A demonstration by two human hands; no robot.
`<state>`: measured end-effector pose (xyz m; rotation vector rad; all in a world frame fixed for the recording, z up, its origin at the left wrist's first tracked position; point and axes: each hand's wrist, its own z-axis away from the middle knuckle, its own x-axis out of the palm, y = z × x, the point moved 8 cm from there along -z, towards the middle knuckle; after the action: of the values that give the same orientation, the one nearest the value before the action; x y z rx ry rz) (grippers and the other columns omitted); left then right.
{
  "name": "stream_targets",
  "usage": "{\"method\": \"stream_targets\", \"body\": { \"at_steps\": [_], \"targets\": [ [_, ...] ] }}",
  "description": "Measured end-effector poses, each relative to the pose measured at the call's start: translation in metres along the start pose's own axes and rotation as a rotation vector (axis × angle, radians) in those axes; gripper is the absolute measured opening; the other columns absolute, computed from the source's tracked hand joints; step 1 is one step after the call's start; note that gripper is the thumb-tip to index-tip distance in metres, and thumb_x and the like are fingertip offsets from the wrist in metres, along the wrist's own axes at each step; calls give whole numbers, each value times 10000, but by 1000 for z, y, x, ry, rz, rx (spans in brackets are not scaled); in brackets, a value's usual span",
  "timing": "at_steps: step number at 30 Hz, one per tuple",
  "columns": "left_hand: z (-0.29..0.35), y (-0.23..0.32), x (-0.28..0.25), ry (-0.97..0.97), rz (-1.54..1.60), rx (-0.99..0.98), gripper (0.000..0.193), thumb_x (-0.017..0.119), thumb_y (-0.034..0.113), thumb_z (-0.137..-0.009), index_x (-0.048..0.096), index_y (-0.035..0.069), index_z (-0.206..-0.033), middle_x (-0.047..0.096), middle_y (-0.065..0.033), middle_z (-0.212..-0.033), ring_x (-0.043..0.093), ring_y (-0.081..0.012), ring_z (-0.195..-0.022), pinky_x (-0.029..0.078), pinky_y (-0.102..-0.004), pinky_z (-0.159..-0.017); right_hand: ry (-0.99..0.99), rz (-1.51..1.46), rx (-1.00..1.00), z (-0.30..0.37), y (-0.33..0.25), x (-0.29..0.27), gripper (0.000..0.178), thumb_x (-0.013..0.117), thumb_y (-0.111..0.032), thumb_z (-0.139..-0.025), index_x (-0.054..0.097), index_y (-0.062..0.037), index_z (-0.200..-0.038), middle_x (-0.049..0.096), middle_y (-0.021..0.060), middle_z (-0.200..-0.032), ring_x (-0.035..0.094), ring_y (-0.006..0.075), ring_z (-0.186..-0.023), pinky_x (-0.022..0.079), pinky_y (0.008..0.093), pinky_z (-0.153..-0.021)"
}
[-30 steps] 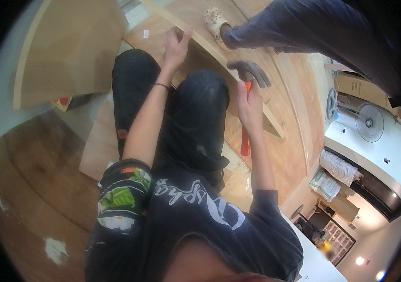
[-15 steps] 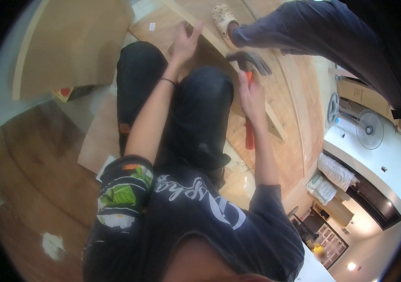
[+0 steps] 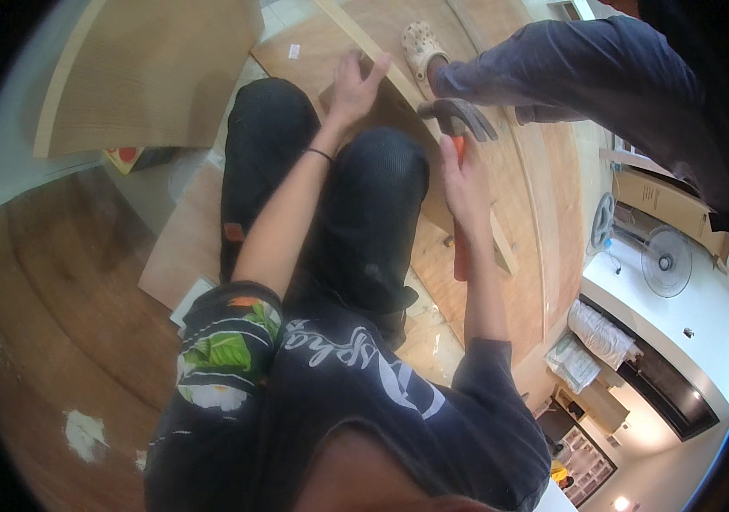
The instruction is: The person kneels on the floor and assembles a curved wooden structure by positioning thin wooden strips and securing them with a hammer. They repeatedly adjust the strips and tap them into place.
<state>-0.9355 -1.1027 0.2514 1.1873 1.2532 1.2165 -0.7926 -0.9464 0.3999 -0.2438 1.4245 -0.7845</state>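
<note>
My right hand point(image 3: 467, 189) is closed round the orange handle of a claw hammer point(image 3: 457, 116). Its dark metal head points up, over the long edge of a wooden board point(image 3: 501, 241). That board stands on its narrow side, running diagonally past my knees. My left hand point(image 3: 354, 92) grips the board's upper part, thumb at the pale edge and the other fingers against the brown face. Part of the board's face is hidden behind my right knee. The lower end of the hammer handle lies along my wrist, partly covered.
A person's leg in dark trousers with a beige clog point(image 3: 422, 47) stands just beyond the board. Plywood sheets point(image 3: 544, 171) cover the floor there. A large wooden panel point(image 3: 147, 77) rises at the left. Further right are a fan point(image 3: 666, 260) and a cardboard box point(image 3: 659, 200).
The whole view has shifted slightly. The hammer's handle has turned closer to my right forearm, while its head stays over the board's edge. My left hand keeps its place on the board.
</note>
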Motion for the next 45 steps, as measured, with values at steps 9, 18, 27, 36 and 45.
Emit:
{"method": "stream_targets", "body": {
  "at_steps": [9,18,27,36,45],
  "targets": [
    [4,3,-3,46,-32,13,670,585,559,-902,560,-53,-1172,540,-232,-1135,491,-368,-1088,372,-439,-991,-18,-68,12,-7,-7,8,489,462,-414,-1010,548,34,-1187,620,302,-878,614,461,-879,461,479,-786],
    [6,7,-4,23,-63,-40,708,580,589,-887,557,-46,-1201,549,-238,-1193,493,-397,-1138,373,-462,-1012,-40,5,-137,-21,-32,13,518,436,-439,-1016,517,26,-1230,623,308,-991,606,462,-956,451,472,-844],
    [5,10,-8,59,-6,29,480,380,408,-1029,582,-24,-1078,577,-278,-1062,506,-426,-1053,388,-484,-938,-31,-34,-95,-27,-33,19,491,450,-418,-1011,539,24,-1206,634,304,-933,610,472,-916,455,498,-800],
    [4,8,-10,38,33,-14,534,317,413,-1041,580,-23,-1201,583,-248,-1189,500,-416,-1129,370,-463,-1000,-84,12,-104,-36,-40,22,561,472,-438,-999,505,43,-1287,625,193,-893,610,307,-833,469,394,-784],
    [1,-3,-10,73,130,-84,552,280,402,-1051,583,-41,-1178,580,-268,-1168,519,-423,-1132,384,-452,-1005,47,-48,-238,-46,-62,24,468,470,-414,-1003,573,13,-1165,664,271,-933,643,452,-896,480,468,-793]
  ]
}}
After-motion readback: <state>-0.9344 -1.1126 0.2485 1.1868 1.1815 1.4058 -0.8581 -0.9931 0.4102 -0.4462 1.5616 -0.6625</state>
